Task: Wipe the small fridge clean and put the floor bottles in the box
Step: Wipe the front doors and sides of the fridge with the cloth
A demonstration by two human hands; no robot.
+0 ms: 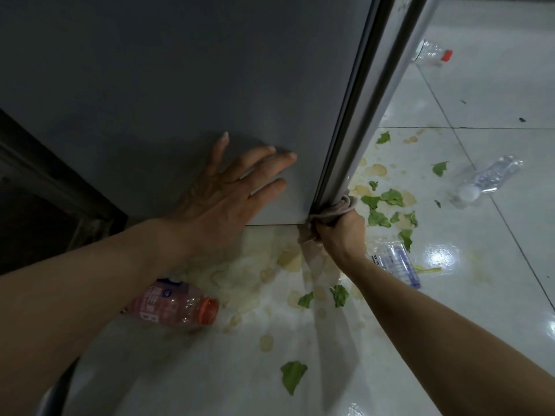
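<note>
A glossy white tiled floor [495,94], blotched with yellowish spills and torn green leaves [292,375], runs under the small fridge [180,85]. The right hand [341,232] has its grip clamped on a cloth [336,210], pressed to the door's bottom corner, evidently to wipe the edge. The left hand [223,190] lies flat with fingers spread on the grey side, likely bracing it. 4 bottles lie around: pink [177,304], blue-labelled [398,264], clear [486,180], red-capped [432,54]. No box shows.

Grey fridge [180,85], beige cloth [336,210], pink-labelled orange-capped bottle [177,304], green leaves [381,199].
</note>
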